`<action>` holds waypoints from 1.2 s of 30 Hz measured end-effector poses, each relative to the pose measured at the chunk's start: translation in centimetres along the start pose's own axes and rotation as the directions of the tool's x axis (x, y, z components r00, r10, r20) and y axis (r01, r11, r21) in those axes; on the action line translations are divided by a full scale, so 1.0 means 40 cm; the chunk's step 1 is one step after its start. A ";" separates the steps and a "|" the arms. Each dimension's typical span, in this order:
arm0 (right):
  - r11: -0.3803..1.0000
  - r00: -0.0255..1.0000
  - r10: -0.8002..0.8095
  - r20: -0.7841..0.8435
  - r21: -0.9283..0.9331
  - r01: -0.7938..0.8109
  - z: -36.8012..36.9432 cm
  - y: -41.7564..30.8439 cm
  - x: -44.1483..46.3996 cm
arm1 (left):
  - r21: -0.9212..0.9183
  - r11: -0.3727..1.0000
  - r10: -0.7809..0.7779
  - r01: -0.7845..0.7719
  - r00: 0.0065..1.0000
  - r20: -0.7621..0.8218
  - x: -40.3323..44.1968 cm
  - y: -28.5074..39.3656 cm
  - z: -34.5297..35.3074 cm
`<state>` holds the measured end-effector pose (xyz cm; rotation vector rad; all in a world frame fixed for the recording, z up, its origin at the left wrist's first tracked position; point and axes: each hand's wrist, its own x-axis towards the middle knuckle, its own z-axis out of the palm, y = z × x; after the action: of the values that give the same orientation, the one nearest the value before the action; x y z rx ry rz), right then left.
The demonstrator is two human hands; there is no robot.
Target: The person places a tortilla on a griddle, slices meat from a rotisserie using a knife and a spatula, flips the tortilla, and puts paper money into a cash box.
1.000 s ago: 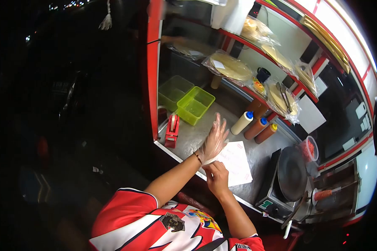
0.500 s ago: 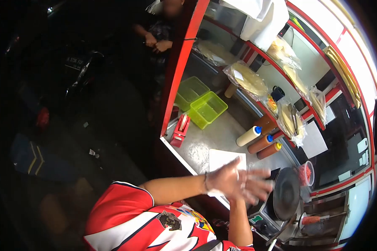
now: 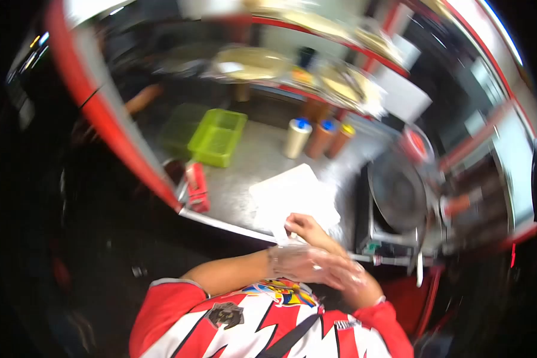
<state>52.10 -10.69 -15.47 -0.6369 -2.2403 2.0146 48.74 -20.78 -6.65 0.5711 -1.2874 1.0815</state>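
My left hand (image 3: 319,265) wears a clear plastic glove and lies across my right forearm, its fingers stretched out and blurred. Just above it, near the counter's front edge, my right hand (image 3: 304,227) is bare, with its fingers curled together. Something thin and whitish shows at those fingertips, too blurred to make out. Beyond the right hand, a white paper sheet (image 3: 295,194) lies on the metal counter (image 3: 253,161).
A green basket (image 3: 218,137) and a red tape dispenser (image 3: 197,188) stand at left. Behind the paper are three squeeze bottles (image 3: 298,138). A dark round pan (image 3: 398,191) sits on a stove at right. Another person's arm (image 3: 143,98) shows beyond the glass.
The view has swung, shifting the stall leftward in frame. My gloved left hand has moved down across my right forearm; my right hand now shows above it near the paper.
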 end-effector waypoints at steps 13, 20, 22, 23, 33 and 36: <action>0.326 0.545 -0.679 -0.491 -0.868 -0.375 -0.695 -0.389 0.280 | 0.406 -0.703 0.221 0.584 0.722 -0.655 0.260 0.605 -0.052; 0.534 0.372 -0.754 -0.542 -0.835 -0.134 -0.513 -0.271 0.105 | -0.302 -0.950 0.101 -0.082 0.834 -0.542 0.487 0.883 -0.327; 0.613 0.324 -0.730 -0.602 -0.786 -0.078 -0.362 -0.175 -0.016 | -0.329 -0.943 0.182 -0.052 0.746 -0.641 0.532 0.906 -0.364; 0.592 0.342 -0.742 -0.576 -0.803 -0.069 -0.308 -0.090 -0.065 | -0.272 -0.962 0.189 0.015 0.754 -0.629 0.553 0.923 -0.371; 0.636 0.711 -0.405 -0.575 -0.736 -0.233 -0.033 0.312 -0.215 | -0.158 -0.945 0.326 0.285 0.802 -0.500 0.609 0.825 -0.447; 0.682 0.700 -0.377 -0.607 -0.693 -0.233 -0.026 0.283 -0.224 | -0.014 -0.995 0.084 0.101 0.734 -0.674 0.539 0.861 -0.506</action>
<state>63.55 -12.09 -24.20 -1.1007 -2.3429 0.4765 26.42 17.92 1.38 2.4612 1.7728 1.0011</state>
